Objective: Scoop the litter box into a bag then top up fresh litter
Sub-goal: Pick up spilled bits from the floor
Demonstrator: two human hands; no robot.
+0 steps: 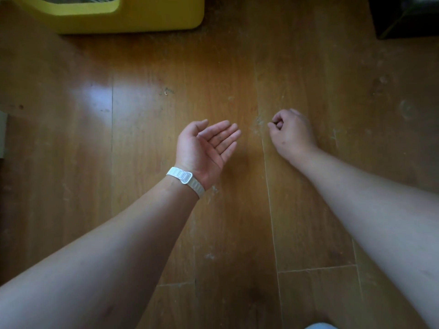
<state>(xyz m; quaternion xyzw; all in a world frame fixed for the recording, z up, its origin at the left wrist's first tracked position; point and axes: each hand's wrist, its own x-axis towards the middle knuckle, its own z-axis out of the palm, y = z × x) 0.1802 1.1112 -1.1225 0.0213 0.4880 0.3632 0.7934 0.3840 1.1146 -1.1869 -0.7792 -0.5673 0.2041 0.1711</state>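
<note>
A yellow litter box (142, 17) stands on the floor at the top left, cut off by the frame edge, with a white grille showing in its opening. My left hand (204, 146) is held palm up over the wooden floor, fingers apart and empty, a white band on its wrist. To its right, my right hand (291, 132) hovers low over the floor with thumb and fingertips pinched together. Whether something tiny sits in the pinch is too small to tell. No bag or scoop is in view.
The wooden plank floor (237, 67) carries pale dusty smears and a few small crumbs (166, 92). A dark object (408, 17) fills the top right corner. A grey edge (2, 134) pokes in at the left border.
</note>
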